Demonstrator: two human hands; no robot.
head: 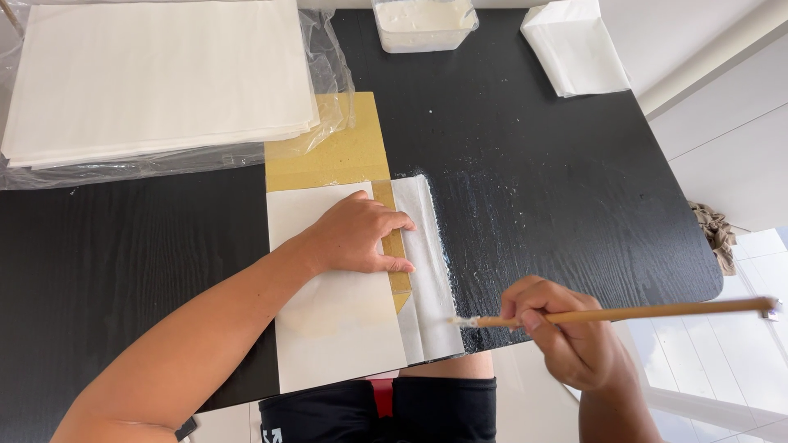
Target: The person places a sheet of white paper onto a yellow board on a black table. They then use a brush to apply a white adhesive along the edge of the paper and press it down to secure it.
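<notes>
- Head view looks down on a black table (148, 246) with a wood-grain surface, where a person works with both bare hands.
- The left hand (361, 234) lies flat, palm down and fingers stretched out, gripping nothing; it presses on a white sheet (328, 328) that covers most of a tan cardboard piece (345, 152).
- The fingertips of that hand reach over the sheet's right edge onto a narrow bare strip of the cardboard.
- Just right of that strip lies a white paper flap (427, 271), spread flat on the table, with its far edge beside smears of white paste (492, 221) on the black surface.
- The right hand (570, 332) is closed around a long wooden-handled brush (624, 313), held nearly level, its handle running off to the right.
- The brush's paste-laden tip sits at the lower right edge of the flap, touching or just above it; which one cannot be told.
- At the far edge of the table stands a clear plastic tub (423, 25) of white paste.
- A folded white cloth or paper (574, 45) lies to the right of the tub.
- At the far left, a thick stack of white sheets (156, 78) rests on clear plastic wrap (328, 74), which overlaps the top of the cardboard.
- A crumpled brownish rag (716, 234) lies off the table's right edge.
</notes>
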